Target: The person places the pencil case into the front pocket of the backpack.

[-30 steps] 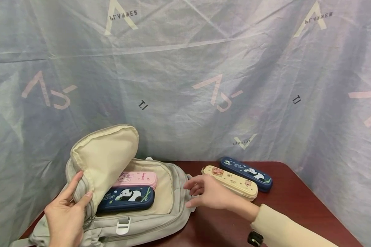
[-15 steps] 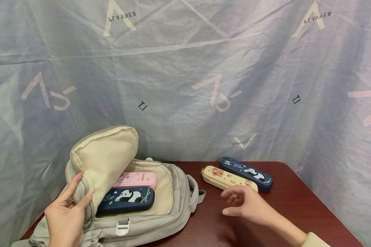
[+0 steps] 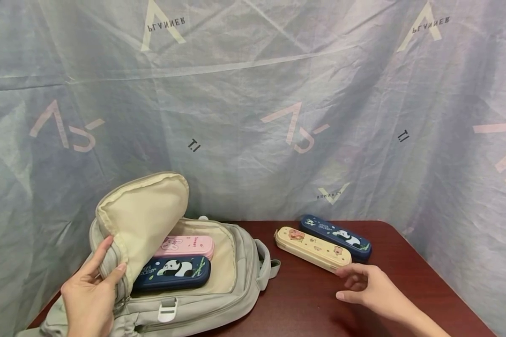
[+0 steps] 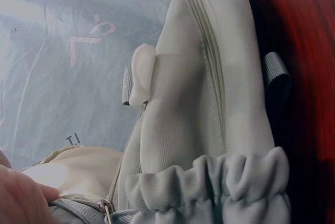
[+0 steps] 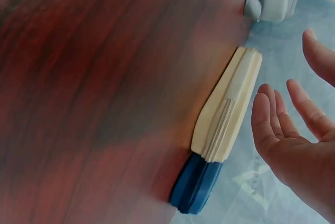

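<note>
A grey backpack (image 3: pixel 240 299) lies on the table with its front flap (image 3: pixel 145 206) folded up and back. My left hand (image 3: pixel 90 290) pinches the flap's edge between thumb and fingers; in the left wrist view only part of this hand (image 4: pixel 23 195) shows. Inside the bag rest a pink pencil case (image 3: pixel 191 244) and, in front of it, a navy panda pencil case (image 3: pixel 174 272), both partly covered by the flap. My right hand (image 3: pixel 373 288), fingers loosely bent and holding nothing, hovers near the close end of a cream pencil case (image 3: pixel 314 248). Beyond that lies another navy panda pencil case (image 3: pixel 337 236).
The dark red table (image 3: pixel 295 304) ends at a hanging grey printed cloth (image 3: pixel 253 140) behind and at both sides. A strap loop (image 3: pixel 267 267) sticks out from the bag's right end. A white buckle (image 3: pixel 167 309) sits on its near side.
My right hand has moved right, away from the backpack and across to the near end of the cream pencil case. My left hand keeps its hold on the flap.
</note>
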Action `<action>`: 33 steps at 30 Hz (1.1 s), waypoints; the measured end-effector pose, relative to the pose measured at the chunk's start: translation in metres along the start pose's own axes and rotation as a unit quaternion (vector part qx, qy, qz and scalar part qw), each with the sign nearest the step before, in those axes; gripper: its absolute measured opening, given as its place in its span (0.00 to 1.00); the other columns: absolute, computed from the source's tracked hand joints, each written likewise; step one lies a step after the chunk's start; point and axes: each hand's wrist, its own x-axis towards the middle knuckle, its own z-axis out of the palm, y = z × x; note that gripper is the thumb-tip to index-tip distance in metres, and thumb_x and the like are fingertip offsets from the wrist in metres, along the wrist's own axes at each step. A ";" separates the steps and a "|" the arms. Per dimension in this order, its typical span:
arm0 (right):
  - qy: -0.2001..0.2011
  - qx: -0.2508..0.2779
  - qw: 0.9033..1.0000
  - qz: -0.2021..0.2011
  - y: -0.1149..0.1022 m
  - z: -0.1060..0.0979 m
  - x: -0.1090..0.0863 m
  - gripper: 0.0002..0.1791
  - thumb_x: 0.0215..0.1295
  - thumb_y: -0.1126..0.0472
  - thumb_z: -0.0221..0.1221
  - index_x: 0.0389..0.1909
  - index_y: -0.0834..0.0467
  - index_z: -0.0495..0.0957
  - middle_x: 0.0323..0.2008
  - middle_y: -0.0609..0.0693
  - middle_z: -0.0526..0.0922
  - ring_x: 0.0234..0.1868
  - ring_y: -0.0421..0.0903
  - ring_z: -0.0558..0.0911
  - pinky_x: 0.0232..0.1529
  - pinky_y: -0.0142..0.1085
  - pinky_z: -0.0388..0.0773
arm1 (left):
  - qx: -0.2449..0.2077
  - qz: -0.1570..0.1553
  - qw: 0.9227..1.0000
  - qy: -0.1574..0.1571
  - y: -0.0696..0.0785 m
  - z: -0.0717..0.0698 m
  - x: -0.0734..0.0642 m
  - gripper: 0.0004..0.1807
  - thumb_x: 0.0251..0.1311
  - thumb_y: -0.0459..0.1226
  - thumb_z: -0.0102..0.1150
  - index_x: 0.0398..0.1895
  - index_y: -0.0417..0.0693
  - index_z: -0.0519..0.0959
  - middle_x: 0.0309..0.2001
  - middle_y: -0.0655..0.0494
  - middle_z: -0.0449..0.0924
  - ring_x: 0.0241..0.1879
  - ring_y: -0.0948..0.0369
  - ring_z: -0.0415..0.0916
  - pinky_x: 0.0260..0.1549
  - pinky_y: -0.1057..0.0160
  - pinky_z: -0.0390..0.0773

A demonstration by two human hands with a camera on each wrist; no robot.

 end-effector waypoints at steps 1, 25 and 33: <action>0.002 -0.005 1.000 -0.001 0.002 -0.001 -0.001 0.26 0.59 0.62 0.77 0.56 0.67 0.83 0.47 0.58 0.84 0.41 0.50 0.83 0.41 0.35 0.83 | 0.002 0.000 1.000 0.001 0.000 0.000 0.000 0.38 0.61 0.14 0.62 0.68 0.57 0.82 0.75 0.50 0.67 0.77 0.57 0.57 0.55 0.76 0.73; 0.049 -0.113 0.992 0.033 0.031 -0.025 0.017 0.38 0.54 0.55 0.81 0.63 0.65 0.79 0.45 0.56 0.82 0.39 0.49 0.81 0.34 0.36 0.80 | -0.022 0.014 1.000 0.001 -0.002 0.002 0.000 0.39 0.59 0.11 0.60 0.68 0.54 0.82 0.73 0.48 0.71 0.77 0.60 0.57 0.59 0.75 0.71; 0.056 -0.123 0.990 0.041 0.040 -0.030 0.037 0.42 0.52 0.52 0.82 0.65 0.67 0.77 0.50 0.57 0.80 0.43 0.51 0.79 0.36 0.36 0.78 | -0.012 0.022 1.000 0.001 -0.004 0.002 -0.001 0.39 0.59 0.11 0.60 0.68 0.54 0.82 0.73 0.49 0.70 0.78 0.62 0.54 0.59 0.77 0.69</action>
